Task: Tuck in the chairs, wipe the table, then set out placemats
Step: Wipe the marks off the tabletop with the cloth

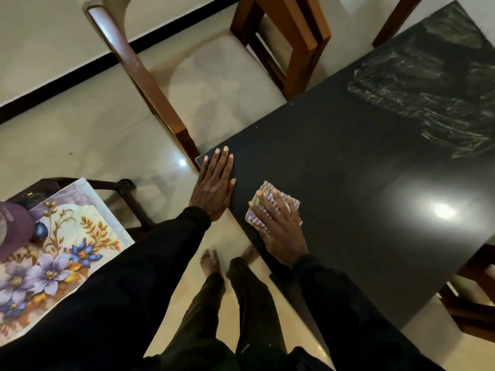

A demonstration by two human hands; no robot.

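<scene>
**A:** Starting from the left, how far along is it?

**B:** The floral-printed rectangular placemats (61,236) lie stacked on a dark side stool (128,194), well apart from the table, so setting them out is not yet begun. Their long axis seems to run from near left to far right, though a sleeve hides part of them.

**A:** And the chairs?

**B:** The brown wooden chair with a cream seat (214,76) shows most of its seat outside the tabletop. I judge it needs more tucking.

**A:** The hands?

**B:** The left hand (214,188) lies flat, fingers straight, on the corner of the glossy black table (348,162). Just beside it, the right hand (278,223) presses a small checked cloth (290,203) down with spread fingers, not curled round it. The hand covers most of the cloth, so I cannot tell its long axis.

**A:** So wiping is under way?

**B:** I judge so. Smeared wet streaks (428,89) mark the far right end, and the near part looks unstreaked.
</scene>
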